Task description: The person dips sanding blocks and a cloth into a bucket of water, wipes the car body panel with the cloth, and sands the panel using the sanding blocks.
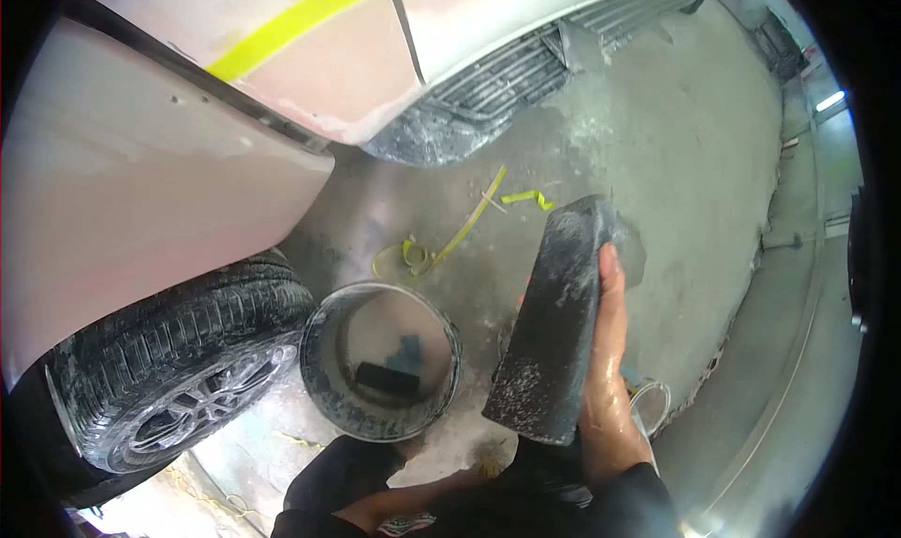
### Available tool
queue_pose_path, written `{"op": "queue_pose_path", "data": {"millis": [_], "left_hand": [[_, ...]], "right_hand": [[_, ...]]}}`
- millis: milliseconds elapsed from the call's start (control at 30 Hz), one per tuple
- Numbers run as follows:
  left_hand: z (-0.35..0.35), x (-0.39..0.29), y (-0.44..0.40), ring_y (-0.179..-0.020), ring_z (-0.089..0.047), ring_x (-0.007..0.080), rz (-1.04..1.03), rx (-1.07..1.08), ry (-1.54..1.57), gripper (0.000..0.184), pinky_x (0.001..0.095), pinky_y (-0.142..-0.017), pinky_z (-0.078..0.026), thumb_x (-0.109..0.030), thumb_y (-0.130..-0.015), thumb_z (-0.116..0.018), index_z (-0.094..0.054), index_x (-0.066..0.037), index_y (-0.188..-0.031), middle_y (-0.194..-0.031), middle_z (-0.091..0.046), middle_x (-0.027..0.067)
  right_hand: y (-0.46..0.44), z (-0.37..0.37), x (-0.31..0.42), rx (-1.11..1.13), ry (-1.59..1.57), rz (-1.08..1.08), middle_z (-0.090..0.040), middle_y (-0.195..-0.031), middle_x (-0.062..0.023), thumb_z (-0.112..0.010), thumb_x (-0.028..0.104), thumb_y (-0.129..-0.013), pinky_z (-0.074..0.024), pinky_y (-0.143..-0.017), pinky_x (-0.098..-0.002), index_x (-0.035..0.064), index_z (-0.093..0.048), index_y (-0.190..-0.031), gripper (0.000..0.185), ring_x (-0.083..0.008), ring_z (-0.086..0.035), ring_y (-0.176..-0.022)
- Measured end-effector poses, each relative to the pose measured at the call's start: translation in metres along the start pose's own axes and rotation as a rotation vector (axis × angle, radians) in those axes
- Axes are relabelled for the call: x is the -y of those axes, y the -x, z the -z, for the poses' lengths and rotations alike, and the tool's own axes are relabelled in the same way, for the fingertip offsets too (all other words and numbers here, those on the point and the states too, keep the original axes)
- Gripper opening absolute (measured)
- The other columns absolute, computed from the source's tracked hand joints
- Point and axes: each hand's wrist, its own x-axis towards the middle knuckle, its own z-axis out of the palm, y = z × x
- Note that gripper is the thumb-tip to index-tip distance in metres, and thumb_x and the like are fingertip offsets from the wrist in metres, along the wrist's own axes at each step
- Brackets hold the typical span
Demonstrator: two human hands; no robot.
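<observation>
My right grip (608,369) clasping a long, dark grey, tapered block (547,327), right of the round, grey-smeared bucket (328,392) of cloudy water (389,315) (my left grip (462,479), too obscured to tell)

bucket (326,374) beside tyre (169,345), block (549,327) right of bucket

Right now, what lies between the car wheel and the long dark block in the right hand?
In the head view, a round bucket and some grey floor lie between the wheel and the block; cloudy liquid shows inside the bucket.
</observation>
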Motion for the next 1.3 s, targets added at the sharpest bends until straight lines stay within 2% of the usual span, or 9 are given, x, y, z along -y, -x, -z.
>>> {"op": "queue_pose_path", "data": {"millis": [200, 333, 500, 600, 733, 833, 1000, 1133, 1300], "left_hand": [[0.01, 0.004, -0.013, -0.128, -0.062, 0.0374, -0.006, -0.045, 0.029, 0.059, 0.0481, -0.107, -0.049, -0.052, -0.105, -0.055, -0.057, -0.011, -0.147, -0.142, -0.062, 0.0244], [0.013, 0.019, -0.011, -0.129, -0.061, 0.0371, -0.066, -0.145, -0.005, 0.058, 0.0477, -0.108, -0.049, -0.049, -0.106, -0.055, -0.054, -0.013, -0.152, -0.144, -0.061, 0.0243], [0.034, 0.052, 0.001, -0.135, -0.056, 0.044, -0.404, -0.473, -0.471, 0.061, 0.0508, -0.111, -0.047, -0.05, -0.11, -0.045, -0.049, -0.009, -0.155, -0.152, -0.055, 0.0244], [0.056, 0.031, 0.057, -0.137, -0.053, 0.0457, -0.417, -0.501, -0.703, 0.055, 0.0504, -0.112, -0.047, -0.041, -0.113, -0.04, -0.043, -0.01, -0.159, -0.158, -0.047, 0.0243], [0.071, 0.0, 0.127, -0.134, -0.059, 0.039, -0.437, -0.59, -0.302, 0.051, 0.046, -0.107, -0.053, -0.039, -0.112, -0.049, -0.055, -0.003, -0.148, -0.149, -0.057, 0.0255], [0.067, -0.087, 0.237, -0.122, -0.067, 0.0285, -0.308, -0.51, 0.515, 0.05, 0.0407, -0.1, -0.056, -0.042, -0.112, -0.051, -0.061, -0.003, -0.142, -0.135, -0.067, 0.0197], [0.093, -0.084, 0.294, -0.115, -0.069, 0.0213, -0.589, -0.948, 0.779, 0.054, 0.0367, -0.099, -0.057, -0.044, -0.112, -0.051, -0.058, -0.002, -0.146, -0.127, -0.069, 0.0126], [0.128, -0.071, 0.29, -0.1, -0.07, 0.016, -0.533, -1.314, 0.771, 0.051, 0.0316, -0.088, -0.058, -0.048, -0.108, -0.058, -0.064, -0.005, -0.135, -0.112, -0.071, 0.007], [0.209, 0.009, 0.213, -0.107, -0.07, 0.0287, -0.188, -1.26, 0.169, 0.06, 0.0438, -0.094, -0.055, -0.058, -0.103, -0.06, -0.07, -0.003, -0.126, -0.122, -0.072, 0.0143]], "right_hand": [[-0.003, -0.019, 0.004, 0.075, 0.022, -0.027, -0.071, -0.09, -0.0143, -0.058, 0.069, -0.097, -0.0616, -0.07, -0.0385, 0.0034, -0.067, -0.117, 0.069, -0.0259, -0.072, -0.076], [-0.012, -0.016, -0.014, 0.111, 0.013, 0.083, -0.071, -0.095, -0.0125, -0.061, 0.056, -0.102, -0.0612, -0.07, -0.038, 0.0046, -0.065, -0.124, 0.056, -0.0243, -0.071, -0.076], [0.011, -0.033, -0.006, 0.17, -0.089, 0.096, -0.071, -0.102, -0.0111, -0.064, 0.043, -0.105, -0.0601, -0.072, -0.037, 0.0063, -0.063, -0.13, 0.044, -0.0224, -0.07, -0.076], [0.023, -0.021, -0.01, 0.129, -0.147, 0.1, -0.072, -0.101, -0.013, -0.061, 0.047, -0.105, -0.0594, -0.074, -0.0377, 0.0063, -0.063, -0.13, 0.048, -0.0226, -0.071, -0.076], [0.033, 0.024, -0.01, 0.234, -0.049, -0.008, -0.072, -0.099, -0.0157, -0.056, 0.057, -0.104, -0.0595, -0.075, -0.0398, 0.0064, -0.063, -0.131, 0.058, -0.0257, -0.071, -0.078], [0.061, 0.022, 0.004, 0.321, -0.125, -0.058, -0.072, -0.095, -0.0152, -0.054, 0.065, -0.101, -0.0605, -0.073, -0.0405, 0.0063, -0.064, -0.127, 0.065, -0.0288, -0.072, -0.079], [0.08, 0.014, 0.005, 0.416, -0.171, -0.054, -0.068, -0.101, -0.0121, -0.053, 0.059, -0.104, -0.0594, -0.078, -0.0434, 0.0067, -0.062, -0.127, 0.058, -0.0269, -0.068, -0.087], [0.094, 0.009, 0.011, 0.414, -0.137, -0.041, -0.068, -0.098, -0.0124, -0.053, 0.06, -0.104, -0.0591, -0.076, -0.0442, 0.0067, -0.06, -0.125, 0.058, -0.0268, -0.068, -0.086], [0.097, 0.013, 0.014, 0.387, -0.111, -0.111, -0.07, -0.1, -0.0102, -0.053, 0.062, -0.103, -0.0609, -0.074, -0.0427, 0.0086, -0.064, -0.123, 0.058, -0.0247, -0.071, -0.086]]}}
